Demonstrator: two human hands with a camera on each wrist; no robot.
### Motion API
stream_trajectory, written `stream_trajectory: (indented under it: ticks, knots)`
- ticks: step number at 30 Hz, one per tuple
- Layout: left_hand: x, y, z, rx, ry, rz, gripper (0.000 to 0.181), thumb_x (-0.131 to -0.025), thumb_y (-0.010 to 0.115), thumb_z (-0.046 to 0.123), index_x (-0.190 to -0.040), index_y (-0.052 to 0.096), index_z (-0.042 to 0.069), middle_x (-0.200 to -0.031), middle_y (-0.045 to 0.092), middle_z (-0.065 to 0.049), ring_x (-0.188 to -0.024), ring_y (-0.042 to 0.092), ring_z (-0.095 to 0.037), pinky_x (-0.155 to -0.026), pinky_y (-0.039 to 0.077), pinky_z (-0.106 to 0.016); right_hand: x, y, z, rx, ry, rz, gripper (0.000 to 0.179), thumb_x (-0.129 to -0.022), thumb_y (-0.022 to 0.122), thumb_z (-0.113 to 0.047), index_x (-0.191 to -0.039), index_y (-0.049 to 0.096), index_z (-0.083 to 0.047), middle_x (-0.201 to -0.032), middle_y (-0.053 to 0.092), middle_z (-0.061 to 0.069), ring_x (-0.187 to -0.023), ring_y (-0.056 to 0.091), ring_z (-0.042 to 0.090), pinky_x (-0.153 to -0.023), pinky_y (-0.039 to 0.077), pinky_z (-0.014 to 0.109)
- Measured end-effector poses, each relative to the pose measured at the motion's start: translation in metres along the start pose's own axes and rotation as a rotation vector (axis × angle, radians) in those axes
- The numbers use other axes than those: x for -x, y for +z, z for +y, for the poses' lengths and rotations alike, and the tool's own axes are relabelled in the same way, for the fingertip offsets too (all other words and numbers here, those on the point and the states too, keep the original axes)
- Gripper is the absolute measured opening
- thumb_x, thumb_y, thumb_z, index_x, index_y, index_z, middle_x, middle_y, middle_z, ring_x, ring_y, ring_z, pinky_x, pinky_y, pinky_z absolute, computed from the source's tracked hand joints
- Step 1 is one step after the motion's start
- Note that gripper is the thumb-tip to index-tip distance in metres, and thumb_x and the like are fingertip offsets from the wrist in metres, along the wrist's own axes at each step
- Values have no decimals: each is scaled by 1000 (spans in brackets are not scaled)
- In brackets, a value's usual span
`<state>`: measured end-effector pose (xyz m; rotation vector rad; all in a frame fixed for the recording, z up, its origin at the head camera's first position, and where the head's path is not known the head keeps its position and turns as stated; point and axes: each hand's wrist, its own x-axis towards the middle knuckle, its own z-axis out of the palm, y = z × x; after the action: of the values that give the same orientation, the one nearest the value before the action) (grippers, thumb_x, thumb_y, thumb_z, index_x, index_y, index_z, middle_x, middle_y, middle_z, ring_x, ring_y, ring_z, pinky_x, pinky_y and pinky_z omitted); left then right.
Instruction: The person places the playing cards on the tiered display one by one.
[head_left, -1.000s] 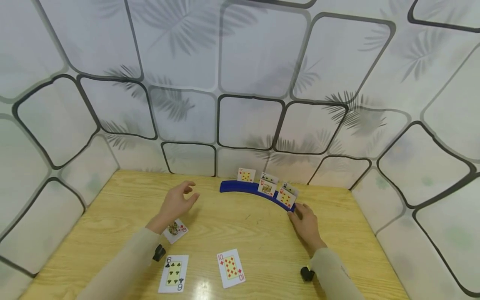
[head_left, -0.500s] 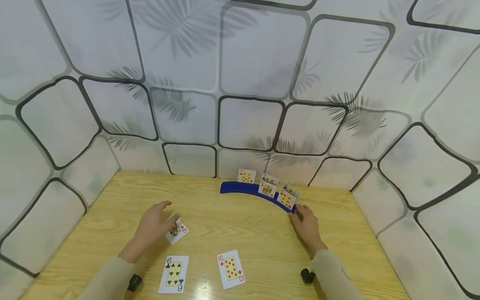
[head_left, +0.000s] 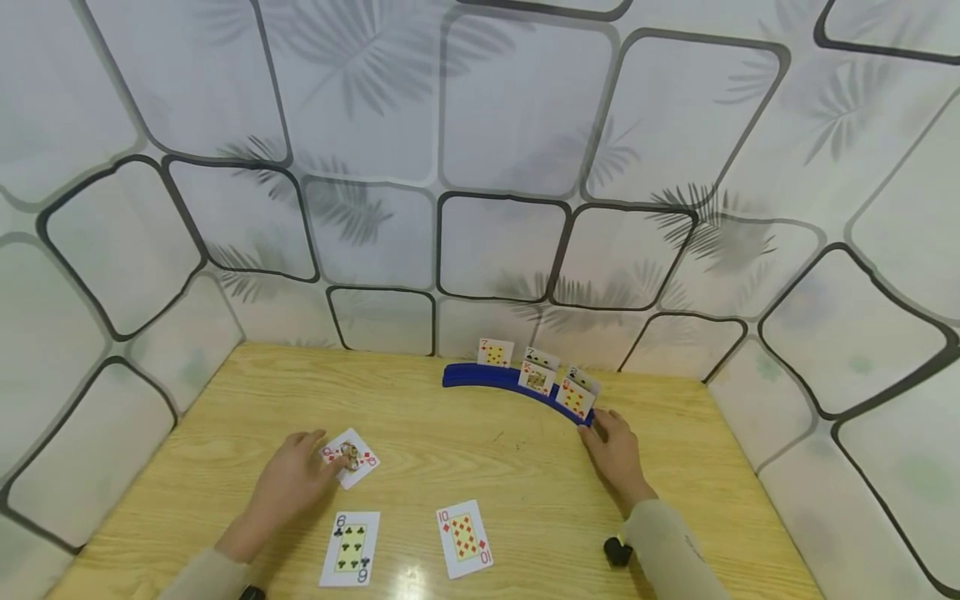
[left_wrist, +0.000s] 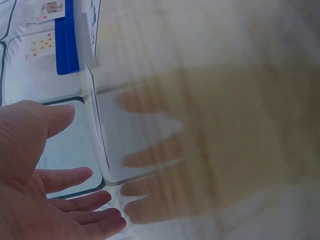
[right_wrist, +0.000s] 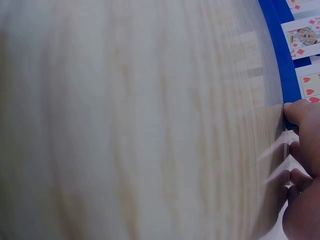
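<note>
On the left of the table lies a queen of diamonds (head_left: 358,452), face up. My left hand (head_left: 288,475) hovers over its left corner, thumb across the card's near edge; whether it touches is unclear. The left wrist view shows that hand's fingers (left_wrist: 72,177) spread apart, with the card (left_wrist: 96,117) almost edge-on beyond the thumb. My right hand (head_left: 615,454) pinches the right end of a curved blue card holder (head_left: 480,377), its thumb on the front face (right_wrist: 295,112). Standing in the holder are a seven of diamonds (head_left: 495,353), a king of diamonds (head_left: 537,379) and a hearts card (head_left: 575,400).
A six of clubs (head_left: 350,548) and a ten of diamonds (head_left: 464,539) lie face up near the front. Black cards, a seven (head_left: 542,357) and a two (head_left: 583,379), stand behind others in the holder. A patterned wall (head_left: 502,242) encloses the table (head_left: 465,450).
My left hand has moved back toward me and left, then lowered to the queen of diamonds, uncovering more of it. The right hand stays at the holder's end.
</note>
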<state>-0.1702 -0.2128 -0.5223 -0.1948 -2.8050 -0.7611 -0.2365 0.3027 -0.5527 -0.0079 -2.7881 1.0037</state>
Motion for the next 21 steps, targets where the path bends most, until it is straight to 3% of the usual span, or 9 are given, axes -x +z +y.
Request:
stream_trajectory:
  ticks: [9, 15, 21]
  knots:
    - [5, 2, 0, -82, 32, -46, 76, -88, 84, 45, -126, 63, -17, -125, 60, -46, -112, 63, -62, -91, 57, -68, 0, -2, 0, 5, 39, -41, 54, -106, 63, -22, -151, 50, 6, -156, 48, 32, -152, 33, 55, -125, 25, 68]
    - [6, 1, 0, -87, 13, -105, 89, -83, 85, 55, -129, 61, -18, -131, 54, -49, -117, 59, -65, -96, 54, -71, 0, -2, -1, 1, 39, -38, 54, -106, 63, -22, -150, 50, 6, -156, 49, 32, -152, 32, 55, -125, 25, 69]
    - [8, 0, 1, -82, 35, -94, 91, -78, 91, 49, -127, 60, -21, -130, 53, -52, -118, 57, -67, -97, 53, -71, 0, -2, -2, 6, 44, -44, 55, -106, 64, -22, -151, 50, 7, -156, 47, 33, -151, 33, 56, -125, 25, 69]
